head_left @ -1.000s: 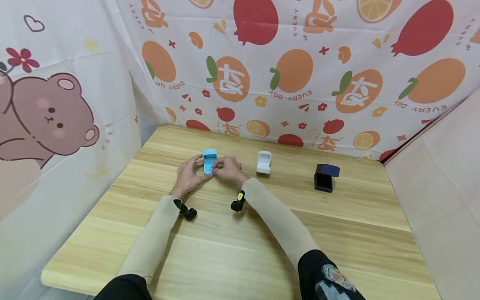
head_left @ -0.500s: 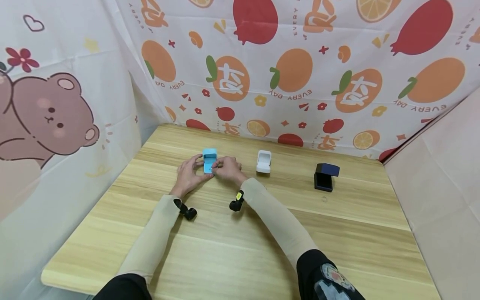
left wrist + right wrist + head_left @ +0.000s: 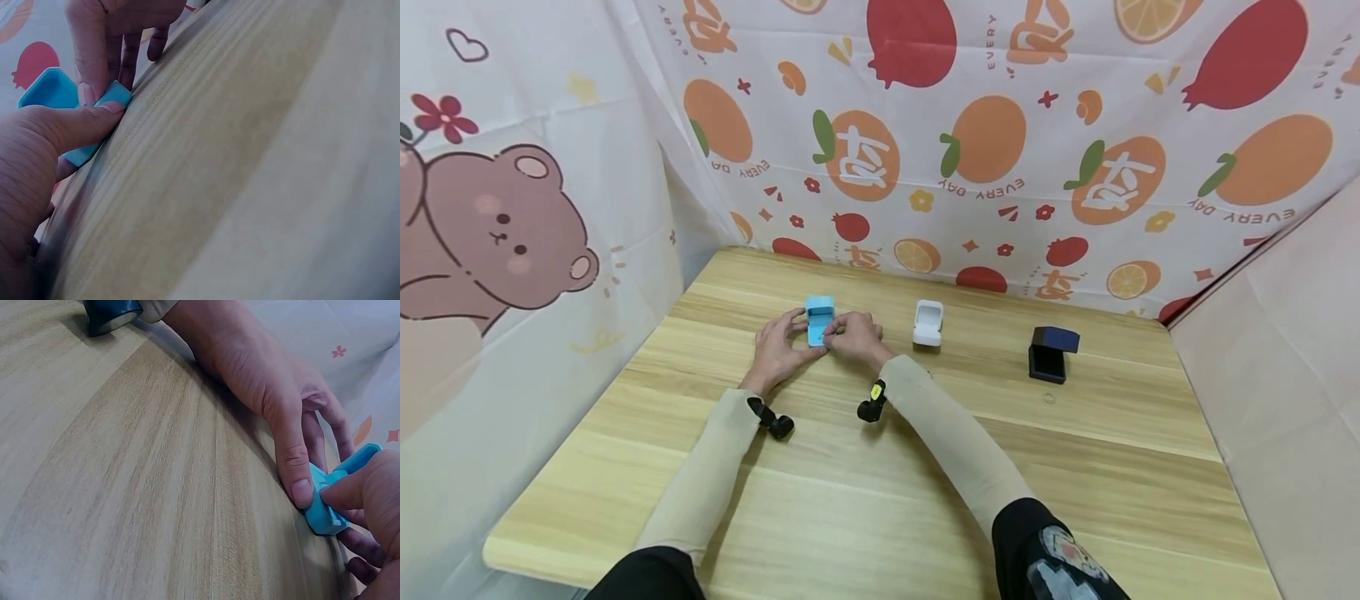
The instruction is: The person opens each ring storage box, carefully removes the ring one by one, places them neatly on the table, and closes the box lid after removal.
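A light blue ring box (image 3: 820, 318) stands with its lid raised on the wooden table. My left hand (image 3: 777, 350) holds it from the left, thumb along its front and fingers around the far side, as the left wrist view shows. My right hand (image 3: 856, 340) has its thumb and forefinger pinched together at the box's cushion. In the right wrist view a thin arc like a ring (image 3: 325, 484) shows beside that thumb tip, mostly hidden by the fingers. To the right lies another thin ring (image 3: 1049, 399) on the table.
An opened white ring box (image 3: 928, 323) stands right of my right hand. Farther right is a dark navy box (image 3: 1051, 355) with its lid up. A small thin object (image 3: 929, 373) peeks out beside the right sleeve. Printed cloth (image 3: 985, 225) hangs behind the table.
The right wrist and forearm have shifted very slightly left. Both hands stay at the blue ring box, and the boxes on the table have not moved.
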`<action>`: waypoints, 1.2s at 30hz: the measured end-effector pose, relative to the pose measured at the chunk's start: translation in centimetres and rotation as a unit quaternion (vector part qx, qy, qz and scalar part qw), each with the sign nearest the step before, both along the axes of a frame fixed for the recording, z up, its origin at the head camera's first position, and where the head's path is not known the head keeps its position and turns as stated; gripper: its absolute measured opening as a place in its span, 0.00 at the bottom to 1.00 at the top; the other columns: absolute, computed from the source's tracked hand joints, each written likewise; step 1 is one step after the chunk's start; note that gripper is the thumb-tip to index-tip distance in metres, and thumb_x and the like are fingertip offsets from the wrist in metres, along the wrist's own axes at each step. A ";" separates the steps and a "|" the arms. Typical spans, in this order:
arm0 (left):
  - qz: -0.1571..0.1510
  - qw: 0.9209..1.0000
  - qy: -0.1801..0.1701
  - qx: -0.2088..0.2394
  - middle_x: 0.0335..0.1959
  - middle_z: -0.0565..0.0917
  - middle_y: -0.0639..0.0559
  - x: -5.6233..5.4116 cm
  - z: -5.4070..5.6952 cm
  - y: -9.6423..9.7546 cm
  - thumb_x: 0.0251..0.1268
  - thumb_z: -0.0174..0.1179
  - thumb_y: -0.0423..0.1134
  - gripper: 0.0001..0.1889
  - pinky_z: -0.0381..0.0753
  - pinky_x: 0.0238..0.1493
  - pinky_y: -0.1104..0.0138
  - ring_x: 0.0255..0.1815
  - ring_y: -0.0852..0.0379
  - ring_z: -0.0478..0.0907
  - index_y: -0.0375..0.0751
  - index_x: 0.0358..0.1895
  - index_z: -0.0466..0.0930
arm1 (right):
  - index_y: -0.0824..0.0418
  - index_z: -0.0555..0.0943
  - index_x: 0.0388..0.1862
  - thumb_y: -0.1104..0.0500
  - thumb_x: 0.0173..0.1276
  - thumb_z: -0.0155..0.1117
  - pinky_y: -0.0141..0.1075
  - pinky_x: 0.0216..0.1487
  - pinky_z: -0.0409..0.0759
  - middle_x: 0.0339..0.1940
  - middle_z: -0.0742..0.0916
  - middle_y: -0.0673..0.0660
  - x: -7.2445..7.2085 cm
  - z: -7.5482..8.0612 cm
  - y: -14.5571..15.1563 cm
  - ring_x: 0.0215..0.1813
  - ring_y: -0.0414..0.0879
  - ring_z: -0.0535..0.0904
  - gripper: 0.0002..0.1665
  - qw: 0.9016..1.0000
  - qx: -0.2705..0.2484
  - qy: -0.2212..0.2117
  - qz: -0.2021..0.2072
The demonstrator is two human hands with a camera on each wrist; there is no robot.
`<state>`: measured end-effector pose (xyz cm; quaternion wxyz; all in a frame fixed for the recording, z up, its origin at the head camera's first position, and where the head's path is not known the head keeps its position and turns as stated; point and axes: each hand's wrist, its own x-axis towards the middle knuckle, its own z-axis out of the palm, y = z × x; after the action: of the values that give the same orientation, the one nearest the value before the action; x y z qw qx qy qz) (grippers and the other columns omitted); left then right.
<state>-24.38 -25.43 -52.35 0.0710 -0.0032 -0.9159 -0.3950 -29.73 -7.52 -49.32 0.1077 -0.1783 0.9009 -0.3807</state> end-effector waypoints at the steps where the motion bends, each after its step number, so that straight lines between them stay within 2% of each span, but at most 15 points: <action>1: 0.000 1.000 -0.002 0.000 0.65 0.82 0.42 0.0 0.0 0.0 0.56 0.76 0.52 0.48 0.43 0.77 0.40 0.78 0.35 0.58 0.46 0.78 0.60 | 0.49 0.90 0.36 0.53 0.66 0.71 0.56 0.68 0.59 0.59 0.88 0.47 0.0 0.0 0.0 0.68 0.53 0.73 0.04 1.000 0.001 -0.001 0.000; 18: 0.002 1.000 -0.004 -0.007 0.65 0.82 0.40 0.0 0.4 0.0 0.55 0.76 0.50 0.48 0.44 0.76 0.39 0.77 0.34 0.58 0.43 0.78 0.60 | 0.50 0.89 0.35 0.53 0.67 0.70 0.58 0.69 0.56 0.59 0.87 0.47 -0.1 0.1 -0.1 0.69 0.55 0.68 0.04 1.000 -0.002 -0.014 0.002; 29: 0.001 1.000 -0.003 0.003 0.65 0.82 0.40 0.0 0.4 0.1 0.55 0.77 0.51 0.48 0.42 0.77 0.39 0.77 0.34 0.58 0.43 0.77 0.61 | 0.48 0.88 0.33 0.52 0.67 0.71 0.58 0.68 0.57 0.57 0.87 0.45 0.0 -0.1 -0.2 0.69 0.54 0.68 0.03 1.000 0.006 -0.004 -0.003; 36: 0.002 1.000 -0.008 0.002 0.65 0.82 0.41 0.1 0.5 0.1 0.56 0.76 0.51 0.48 0.42 0.78 0.39 0.77 0.34 0.58 0.43 0.77 0.61 | 0.49 0.87 0.34 0.52 0.67 0.72 0.57 0.68 0.57 0.61 0.86 0.46 0.1 0.1 0.0 0.68 0.54 0.69 0.04 1.000 0.006 -0.004 0.004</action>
<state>-24.27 -25.31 -51.86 0.0644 0.0019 -0.9159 -0.3963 -29.60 -7.54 -49.25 0.1141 -0.1797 0.9022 -0.3752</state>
